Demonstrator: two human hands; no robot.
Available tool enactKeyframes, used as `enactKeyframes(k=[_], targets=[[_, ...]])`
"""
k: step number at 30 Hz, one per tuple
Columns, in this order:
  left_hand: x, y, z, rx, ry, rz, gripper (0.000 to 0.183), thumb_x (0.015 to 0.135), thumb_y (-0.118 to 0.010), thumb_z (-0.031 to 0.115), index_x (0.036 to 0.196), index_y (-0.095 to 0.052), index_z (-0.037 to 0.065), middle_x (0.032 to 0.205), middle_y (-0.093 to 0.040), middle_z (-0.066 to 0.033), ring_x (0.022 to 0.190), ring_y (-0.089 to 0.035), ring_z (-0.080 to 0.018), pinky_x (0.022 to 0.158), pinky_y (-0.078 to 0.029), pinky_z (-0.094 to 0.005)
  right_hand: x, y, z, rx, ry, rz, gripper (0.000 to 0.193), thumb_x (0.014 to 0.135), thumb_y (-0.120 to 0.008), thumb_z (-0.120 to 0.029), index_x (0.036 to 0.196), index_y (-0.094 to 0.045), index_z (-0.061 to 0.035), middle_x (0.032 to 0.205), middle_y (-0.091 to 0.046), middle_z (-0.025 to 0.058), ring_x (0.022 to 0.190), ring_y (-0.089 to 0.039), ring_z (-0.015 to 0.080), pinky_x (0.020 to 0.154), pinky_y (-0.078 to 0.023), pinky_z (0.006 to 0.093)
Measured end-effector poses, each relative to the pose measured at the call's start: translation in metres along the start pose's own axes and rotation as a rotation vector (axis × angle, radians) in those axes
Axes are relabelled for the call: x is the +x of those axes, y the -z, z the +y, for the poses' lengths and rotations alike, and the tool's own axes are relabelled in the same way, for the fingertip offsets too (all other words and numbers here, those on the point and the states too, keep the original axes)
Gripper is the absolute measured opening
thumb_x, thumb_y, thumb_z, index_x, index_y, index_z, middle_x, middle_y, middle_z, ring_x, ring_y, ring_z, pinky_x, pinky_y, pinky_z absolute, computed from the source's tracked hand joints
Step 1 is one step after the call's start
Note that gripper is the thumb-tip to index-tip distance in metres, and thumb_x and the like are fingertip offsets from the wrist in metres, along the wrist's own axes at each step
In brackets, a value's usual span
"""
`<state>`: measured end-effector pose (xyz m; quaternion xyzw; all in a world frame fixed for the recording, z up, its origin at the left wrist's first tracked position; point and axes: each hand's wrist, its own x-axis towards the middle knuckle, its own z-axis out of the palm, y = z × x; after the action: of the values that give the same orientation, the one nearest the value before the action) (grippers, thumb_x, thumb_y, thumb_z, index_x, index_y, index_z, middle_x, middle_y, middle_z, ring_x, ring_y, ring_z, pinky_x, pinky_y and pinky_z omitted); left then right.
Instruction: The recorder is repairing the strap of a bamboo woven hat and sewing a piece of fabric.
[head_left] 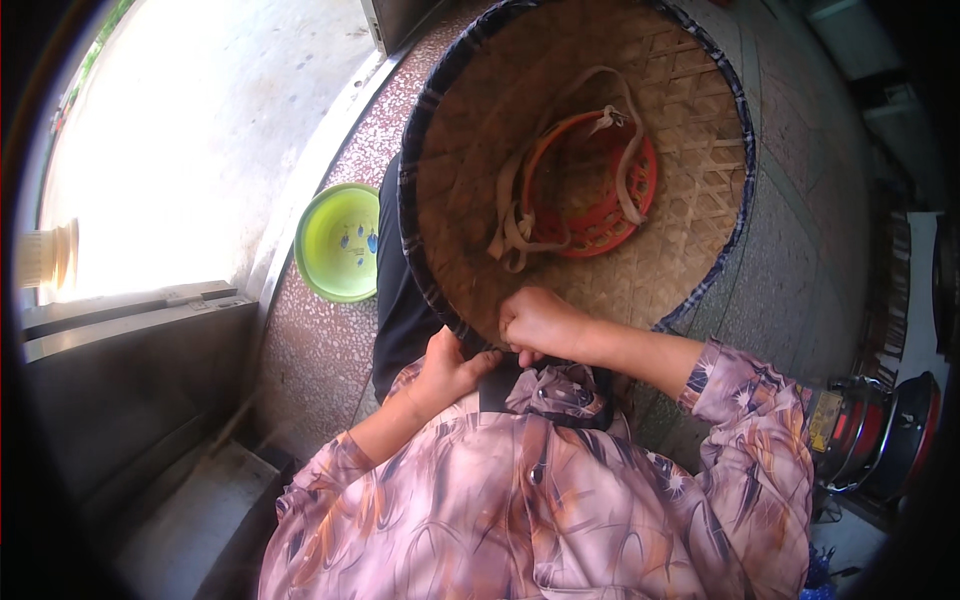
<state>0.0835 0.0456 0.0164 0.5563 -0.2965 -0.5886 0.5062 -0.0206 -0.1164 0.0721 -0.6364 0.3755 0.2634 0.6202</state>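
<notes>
A large woven bamboo basket (pixel 690 160) leans against my lap with its mouth facing me. Dark patterned cloth (pixel 742 120) is wrapped around its rim. My left hand (pixel 445 372) is closed on the near part of that rim, its thumb stretched toward the right hand. Just inside the near edge, my right hand (pixel 540 322) is closed with its fingers bent down and in. Whatever it pinches is hidden or too small to make out. Deeper in the basket lies a red plastic basket (pixel 645 180) with pale cloth straps (pixel 507 195) tied to it.
A green basin (pixel 312 240) stands on the speckled floor (pixel 310 350) to the left, beside my dark-trousered leg. Beyond it, a metal door track (pixel 300 190) borders a bright doorway. Dark panels (pixel 140 370) stand at lower left. On the right is a red and black round appliance (pixel 880 430).
</notes>
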Motion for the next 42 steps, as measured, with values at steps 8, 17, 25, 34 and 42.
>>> enactKeyframes(k=[8, 17, 25, 34, 42], targets=[[0.005, 0.003, 0.0, -0.344, 0.001, -0.012, 0.051, 0.081, -0.063, -0.007, 0.126, -0.041, 0.002, 0.114, -0.058, -0.0074, 0.102, -0.058, -0.0164, 0.087, -0.048, -0.0296, 0.008, 0.002, 0.006, 0.21, -0.162, -0.09, 0.013, 0.083, -0.056, -0.01, 0.086, -0.061, 0.0017, 0.074, -0.065, 0.0105, 0.058, -0.067, 0.0198, 0.048, -0.052, 0.0278], [0.001, 0.004, 0.007, -0.441, 0.159, -0.046, 0.05, 0.082, -0.061, -0.003, 0.128, -0.041, 0.004, 0.105, -0.062, -0.0074, 0.086, -0.063, -0.0165, 0.074, -0.053, -0.0285, 0.008, 0.0, 0.013, 0.131, -0.028, 0.038, 0.012, 0.081, -0.054, -0.01, 0.079, -0.062, -0.0001, 0.064, -0.064, 0.0099, 0.048, -0.064, 0.0183, 0.042, -0.051, 0.0288], [-0.001, 0.001, 0.012, -0.468, 0.21, -0.033, 0.038, 0.081, -0.061, -0.007, 0.117, -0.053, 0.002, 0.098, -0.065, -0.0086, 0.081, -0.065, -0.0179, 0.07, -0.054, -0.0276, 0.005, -0.002, 0.017, 0.173, -0.003, 0.107, 0.012, 0.077, -0.056, -0.008, 0.072, -0.062, 0.001, 0.058, -0.062, 0.0104, 0.045, -0.063, 0.0191, 0.041, -0.051, 0.0305], [-0.002, 0.001, 0.011, -0.406, 0.218, -0.029, 0.034, 0.079, -0.065, -0.004, 0.111, -0.055, 0.001, 0.093, -0.066, -0.0074, 0.078, -0.065, -0.0153, 0.067, -0.053, -0.0257, 0.011, -0.009, 0.016, -0.079, -0.054, 0.015, 0.015, 0.08, -0.062, -0.01, 0.07, -0.06, -0.0003, 0.058, -0.06, 0.0074, 0.041, -0.059, 0.0162, 0.039, -0.047, 0.0287], [-0.003, 0.0, 0.006, -0.463, 0.185, -0.017, 0.036, 0.079, -0.064, -0.007, 0.113, -0.053, 0.001, 0.094, -0.065, -0.0086, 0.078, -0.065, -0.0167, 0.069, -0.054, -0.028, -0.013, -0.016, 0.02, -0.575, 0.521, 0.312, 0.013, 0.076, -0.055, -0.012, 0.072, -0.063, -0.0021, 0.065, -0.063, 0.0175, 0.067, -0.065, 0.0323, 0.063, -0.052, 0.04]])
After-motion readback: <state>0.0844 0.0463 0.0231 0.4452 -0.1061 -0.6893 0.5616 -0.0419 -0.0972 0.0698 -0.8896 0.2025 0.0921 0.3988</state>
